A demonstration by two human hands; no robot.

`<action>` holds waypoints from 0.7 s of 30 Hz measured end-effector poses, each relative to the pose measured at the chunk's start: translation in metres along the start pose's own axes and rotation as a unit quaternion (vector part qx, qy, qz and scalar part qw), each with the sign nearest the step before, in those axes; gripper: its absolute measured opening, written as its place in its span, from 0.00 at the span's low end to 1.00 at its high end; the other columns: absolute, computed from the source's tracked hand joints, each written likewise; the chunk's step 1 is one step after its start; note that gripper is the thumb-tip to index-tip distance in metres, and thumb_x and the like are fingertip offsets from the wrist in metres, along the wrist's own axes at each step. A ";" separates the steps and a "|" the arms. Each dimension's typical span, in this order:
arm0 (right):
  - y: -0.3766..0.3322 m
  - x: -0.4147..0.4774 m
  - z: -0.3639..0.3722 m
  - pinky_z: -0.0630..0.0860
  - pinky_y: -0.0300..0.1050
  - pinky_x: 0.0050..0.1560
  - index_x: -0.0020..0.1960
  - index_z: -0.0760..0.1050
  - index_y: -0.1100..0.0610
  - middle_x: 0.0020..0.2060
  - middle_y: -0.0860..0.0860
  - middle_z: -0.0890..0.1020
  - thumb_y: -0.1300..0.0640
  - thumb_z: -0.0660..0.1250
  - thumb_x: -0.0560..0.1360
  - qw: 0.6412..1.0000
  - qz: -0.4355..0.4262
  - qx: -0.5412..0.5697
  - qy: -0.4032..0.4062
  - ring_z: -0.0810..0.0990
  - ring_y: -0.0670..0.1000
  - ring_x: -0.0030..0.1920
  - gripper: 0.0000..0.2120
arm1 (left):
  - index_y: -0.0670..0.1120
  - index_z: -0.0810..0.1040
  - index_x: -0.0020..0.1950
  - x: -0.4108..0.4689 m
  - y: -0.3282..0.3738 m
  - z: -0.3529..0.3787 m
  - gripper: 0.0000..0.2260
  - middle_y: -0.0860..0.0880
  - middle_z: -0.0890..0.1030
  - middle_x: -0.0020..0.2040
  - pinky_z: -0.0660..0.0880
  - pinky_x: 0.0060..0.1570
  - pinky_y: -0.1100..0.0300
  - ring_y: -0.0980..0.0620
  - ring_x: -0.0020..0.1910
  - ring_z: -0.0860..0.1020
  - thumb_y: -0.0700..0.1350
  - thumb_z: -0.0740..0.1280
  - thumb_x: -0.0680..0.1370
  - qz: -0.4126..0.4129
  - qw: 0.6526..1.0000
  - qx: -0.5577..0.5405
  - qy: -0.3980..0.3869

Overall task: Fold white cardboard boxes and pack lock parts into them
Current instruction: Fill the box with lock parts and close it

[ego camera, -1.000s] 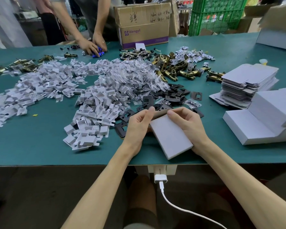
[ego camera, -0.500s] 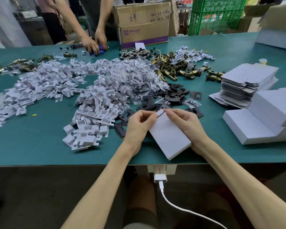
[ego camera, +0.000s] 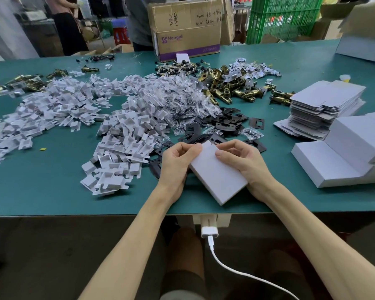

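Note:
A closed white cardboard box (ego camera: 218, 176) lies tilted at the near edge of the green table (ego camera: 41, 191). My left hand (ego camera: 175, 163) grips its left side, fingertips curled onto the far end. My right hand (ego camera: 245, 161) holds the right side, fingers curled over the top near the far end. Black metal plates (ego camera: 225, 124) lie just beyond the box. Brass latch parts (ego camera: 232, 89) lie further back, with small clear screw bags (ego camera: 182, 98) and a heap of white plastic inserts (ego camera: 126, 135) to the left.
A stack of flat box blanks (ego camera: 325, 105) and finished white boxes (ego camera: 342, 152) stand at the right. A brown carton (ego camera: 186, 31) and green crate (ego camera: 284, 18) sit at the far edge. A white charger cable (ego camera: 210, 234) hangs under the table front.
The box's far end flap has gone from open to closed under my fingertips. The other person's hands at the far left have left the table.

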State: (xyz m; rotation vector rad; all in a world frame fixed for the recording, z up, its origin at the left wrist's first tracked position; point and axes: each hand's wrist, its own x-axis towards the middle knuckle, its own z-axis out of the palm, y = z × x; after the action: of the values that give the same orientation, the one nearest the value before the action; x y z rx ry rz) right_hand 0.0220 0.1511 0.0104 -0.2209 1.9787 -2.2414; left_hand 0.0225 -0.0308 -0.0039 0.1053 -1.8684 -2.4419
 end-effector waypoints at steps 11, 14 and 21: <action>-0.013 -0.003 -0.005 0.80 0.40 0.33 0.44 0.86 0.52 0.41 0.55 0.86 0.56 0.77 0.69 0.997 0.049 0.013 -0.056 0.85 0.52 0.36 0.04 | 0.51 0.78 0.32 0.000 0.005 -0.005 0.14 0.46 0.80 0.40 0.73 0.38 0.64 0.54 0.36 0.76 0.41 0.76 0.75 -0.032 0.996 -0.011 -0.088; -0.013 -0.004 -0.005 0.79 0.40 0.32 0.44 0.86 0.52 0.41 0.56 0.86 0.57 0.77 0.69 0.997 0.047 0.018 -0.052 0.84 0.52 0.35 0.04 | 0.49 0.77 0.34 -0.001 0.004 -0.004 0.13 0.46 0.79 0.37 0.71 0.38 0.62 0.53 0.34 0.75 0.42 0.75 0.77 -0.024 0.998 -0.005 -0.056; -0.013 -0.005 -0.004 0.80 0.40 0.32 0.43 0.86 0.52 0.41 0.56 0.86 0.57 0.77 0.69 0.998 0.045 0.019 -0.046 0.84 0.52 0.35 0.04 | 0.46 0.77 0.37 -0.001 0.002 -0.004 0.12 0.45 0.79 0.38 0.71 0.38 0.60 0.52 0.36 0.75 0.39 0.72 0.80 -0.015 0.999 0.009 -0.045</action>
State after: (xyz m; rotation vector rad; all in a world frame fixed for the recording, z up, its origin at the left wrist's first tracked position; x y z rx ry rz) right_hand 0.0263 0.1578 0.0229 -0.2211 1.8605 -2.1713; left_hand 0.0243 -0.0349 -0.0028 0.0233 -1.9389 -2.4894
